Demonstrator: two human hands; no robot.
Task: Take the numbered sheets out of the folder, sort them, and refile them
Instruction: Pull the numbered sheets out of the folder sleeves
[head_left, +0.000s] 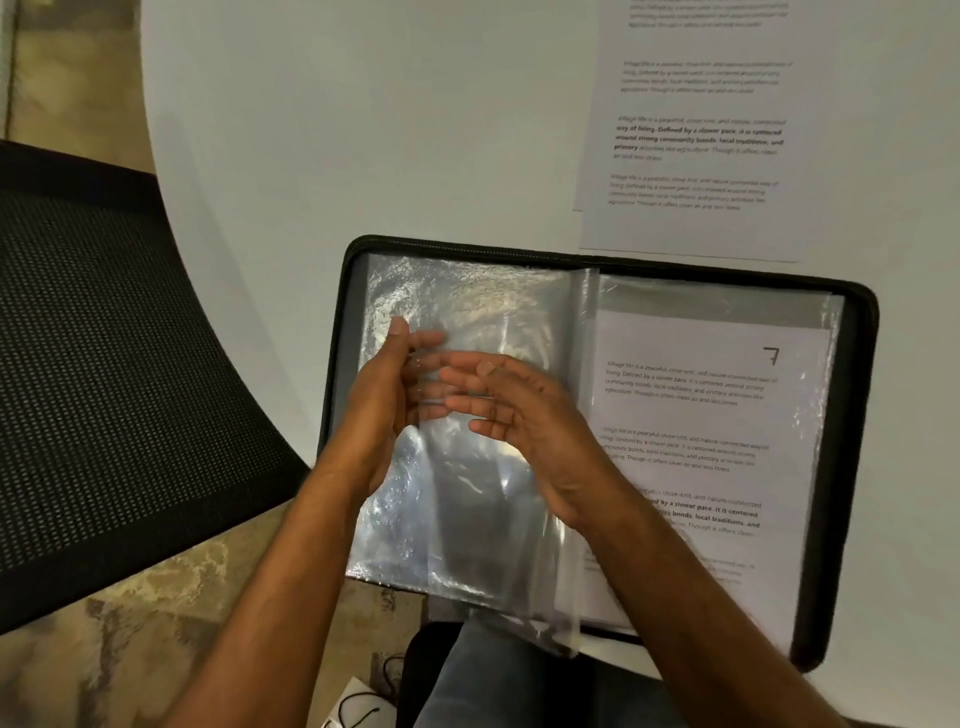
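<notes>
**Both hands on a clear sleeve, sheet 7 showing on the right**

A black zip folder (862, 395) lies open at the near edge of a white table (363, 130), its near end hanging past the edge over the person's lap. The left hand (384, 395) and the right hand (519, 415) meet over the folder's left half with a clear plastic sleeve (483, 519) between them. The left hand's fingers show blurred through the plastic, thumb up along the sleeve's left side; the right hand lies on top with fingers nearly straight and spread. Whether either hand actually pinches the sleeve cannot be told.

On the folder's right half, a printed sheet (727, 415) sits inside a sleeve, a handwritten "7" at its upper right. Its text begins "Village life is a peaceful, close-knit, and nature-connected way of living", repeated in blocks, one partly bold.

Loose printed sheets (696, 166) lie on the table just beyond the folder, carrying the same paragraph. A black mesh chair (104, 364) stands to the left.
</notes>
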